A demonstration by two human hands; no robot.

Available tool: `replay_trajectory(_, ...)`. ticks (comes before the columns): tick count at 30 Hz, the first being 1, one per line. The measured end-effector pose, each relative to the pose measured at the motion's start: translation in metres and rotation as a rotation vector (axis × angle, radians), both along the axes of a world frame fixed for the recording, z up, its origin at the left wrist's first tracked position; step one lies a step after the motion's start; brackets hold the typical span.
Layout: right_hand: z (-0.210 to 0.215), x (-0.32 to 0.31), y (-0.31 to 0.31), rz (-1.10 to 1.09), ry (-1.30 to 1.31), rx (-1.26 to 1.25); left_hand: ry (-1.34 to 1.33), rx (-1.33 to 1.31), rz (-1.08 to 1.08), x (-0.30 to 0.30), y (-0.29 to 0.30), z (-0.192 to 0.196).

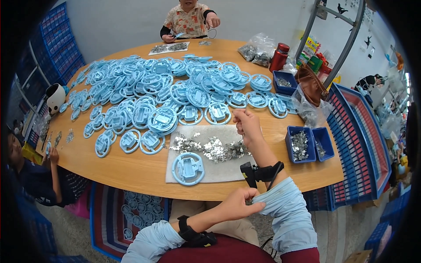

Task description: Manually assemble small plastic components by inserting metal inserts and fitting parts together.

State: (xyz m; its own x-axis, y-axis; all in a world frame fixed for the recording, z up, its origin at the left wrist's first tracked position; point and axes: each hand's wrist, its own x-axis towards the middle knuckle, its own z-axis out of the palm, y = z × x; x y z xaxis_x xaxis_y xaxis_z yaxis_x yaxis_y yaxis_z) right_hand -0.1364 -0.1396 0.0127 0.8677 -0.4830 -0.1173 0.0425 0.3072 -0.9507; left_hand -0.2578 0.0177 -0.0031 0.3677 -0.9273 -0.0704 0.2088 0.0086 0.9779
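My left hand (239, 203) reaches across to my right forearm. Its thumb and fingers pinch the light blue sleeve (280, 199) just below the black wrist strap. My right hand (248, 127) is raised over the right side of a pale mat (210, 173), its fingers curled closed with nothing visible in them. On the mat lie heaps of small silver metal pieces (215, 150). A light blue plastic steering-wheel-shaped part (188, 168) rests at the mat's near left. Many more such blue parts (162, 119) are piled beyond it.
Blue bins (301, 144) of small metal pieces stand at right, near a brown bag (310, 84) and a red jar (279, 57). Stacked crates (355, 144) adjoin the table's right edge. One person (186, 19) sits opposite, another (35, 175) at left. A crate (98, 219) sits below.
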Motion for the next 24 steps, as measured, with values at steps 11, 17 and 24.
replay_trajectory(11, 0.025, 0.005, -0.01, -0.071, -0.24, 0.202, -0.304, -0.037, 0.156, -0.008, 0.01, 0.022)
replay_trajectory(17, 0.031, 0.004, -0.018, -0.145, -0.299, 0.216, -0.313, -0.044, 0.234, -0.009, 0.016, 0.017)
replay_trajectory(24, 0.033, 0.009, -0.019, -0.155, -0.298, 0.343, -0.454, -0.067, 0.284, -0.006, 0.018, 0.015)
